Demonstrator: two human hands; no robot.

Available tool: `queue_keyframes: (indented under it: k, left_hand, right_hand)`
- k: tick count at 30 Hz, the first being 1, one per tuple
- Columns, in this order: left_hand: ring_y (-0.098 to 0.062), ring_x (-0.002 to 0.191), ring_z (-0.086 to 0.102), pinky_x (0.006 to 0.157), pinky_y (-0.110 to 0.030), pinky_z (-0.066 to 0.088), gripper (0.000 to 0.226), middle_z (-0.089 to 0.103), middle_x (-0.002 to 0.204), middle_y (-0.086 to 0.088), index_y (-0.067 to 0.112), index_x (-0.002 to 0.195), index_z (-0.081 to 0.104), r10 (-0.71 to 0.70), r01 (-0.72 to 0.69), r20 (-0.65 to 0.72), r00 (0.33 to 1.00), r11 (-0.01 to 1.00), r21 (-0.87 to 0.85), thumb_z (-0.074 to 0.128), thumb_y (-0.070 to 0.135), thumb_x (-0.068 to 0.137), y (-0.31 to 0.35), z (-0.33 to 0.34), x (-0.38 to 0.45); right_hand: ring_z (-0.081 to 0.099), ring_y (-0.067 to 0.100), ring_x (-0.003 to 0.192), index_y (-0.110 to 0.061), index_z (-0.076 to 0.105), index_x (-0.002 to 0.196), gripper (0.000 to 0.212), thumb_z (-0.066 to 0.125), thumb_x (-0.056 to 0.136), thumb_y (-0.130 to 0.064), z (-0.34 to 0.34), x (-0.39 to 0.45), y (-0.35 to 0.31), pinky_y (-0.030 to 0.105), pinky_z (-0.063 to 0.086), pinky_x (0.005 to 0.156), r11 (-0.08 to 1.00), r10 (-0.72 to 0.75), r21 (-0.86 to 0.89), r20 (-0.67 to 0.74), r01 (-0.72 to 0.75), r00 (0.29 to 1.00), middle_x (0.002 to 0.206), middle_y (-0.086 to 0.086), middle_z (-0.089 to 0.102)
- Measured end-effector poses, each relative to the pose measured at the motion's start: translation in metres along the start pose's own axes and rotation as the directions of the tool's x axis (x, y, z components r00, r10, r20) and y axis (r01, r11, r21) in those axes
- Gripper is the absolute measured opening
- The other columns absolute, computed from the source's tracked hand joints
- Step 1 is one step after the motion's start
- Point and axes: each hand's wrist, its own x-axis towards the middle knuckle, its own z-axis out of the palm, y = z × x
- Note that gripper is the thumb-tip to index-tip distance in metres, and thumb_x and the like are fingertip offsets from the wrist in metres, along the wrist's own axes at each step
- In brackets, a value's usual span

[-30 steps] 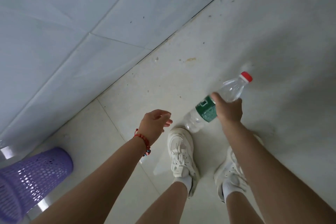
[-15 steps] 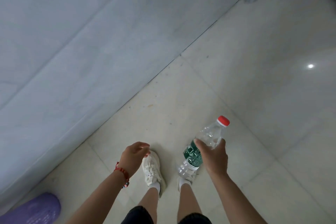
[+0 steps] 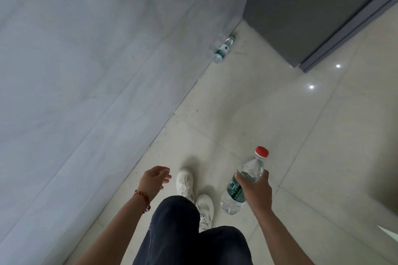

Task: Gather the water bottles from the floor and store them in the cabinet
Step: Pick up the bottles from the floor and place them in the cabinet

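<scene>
A red-capped water bottle (image 3: 242,183) is held clamped in the right hand (image 3: 255,191), lower right; the left hand (image 3: 154,180) is carried empty, fingers loosely apart. A second bottle (image 3: 223,49) lies against the wall, upper centre. A mid-body grip on thin plastic could slip. The grey cabinet (image 3: 301,11), upper right, is cropped; its door cannot be made out.

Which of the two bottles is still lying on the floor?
The far bottle, on its side against the wall near the dark cabinet. The red-capped bottle is off the floor, gripped in the right hand.
</scene>
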Motion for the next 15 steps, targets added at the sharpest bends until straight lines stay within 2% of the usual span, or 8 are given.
queue_keyframes:
  k: [4,6,10,15]
  left_hand:
    - [-0.023,0.088,0.06,0.076,-0.03,0.048,0.014,0.065,0.081,-0.003,0.013,0.094,0.06,-0.002,0.001,0.027,1.0,1.0,0.02,0.047,0.017,0.092,0.051,0.007,0.006]
    - [-0.025,0.09,0.06,0.08,-0.034,0.047,0.015,0.065,0.083,-0.007,0.01,0.097,0.06,-0.01,0.01,0.036,0.999,1.0,0.017,0.047,0.017,0.093,0.077,0.011,0.016]
    - [-0.027,0.093,0.059,0.083,-0.036,0.047,0.021,0.064,0.093,-0.012,0.005,0.104,0.059,-0.041,0.04,0.045,0.998,0.999,0.027,0.046,0.018,0.094,0.129,0.021,0.047]
    - [-0.027,0.091,0.06,0.082,-0.037,0.048,0.023,0.065,0.091,-0.011,0.003,0.107,0.059,-0.064,0.053,0.065,0.996,0.987,0.151,0.046,0.015,0.093,0.209,0.039,0.093]
  right_hand:
    - [0.05,0.021,0.085,-0.006,0.041,0.123,0.064,0.072,0.074,-0.032,-0.034,0.021,-0.026,0.033,0.046,0.077,0.998,0.031,0.062,-0.058,-0.028,0.998,0.094,0.003,0.05]
    - [0.049,0.021,0.085,-0.005,0.039,0.124,0.065,0.072,0.074,-0.031,-0.048,0.04,-0.044,0.031,0.044,0.075,0.996,0.043,0.076,-0.077,-0.038,0.996,0.096,0.003,0.049]
    - [0.048,0.022,0.084,-0.005,0.039,0.122,0.062,0.071,0.075,-0.031,-0.07,0.091,-0.089,0.03,0.04,0.072,0.995,0.063,0.087,-0.108,-0.054,0.992,0.097,0.005,0.052]
    - [0.05,0.023,0.084,-0.004,0.039,0.122,0.064,0.071,0.075,-0.034,-0.097,0.165,-0.15,0.03,0.043,0.072,0.996,0.059,0.075,-0.103,-0.052,0.993,0.1,0.008,0.055]
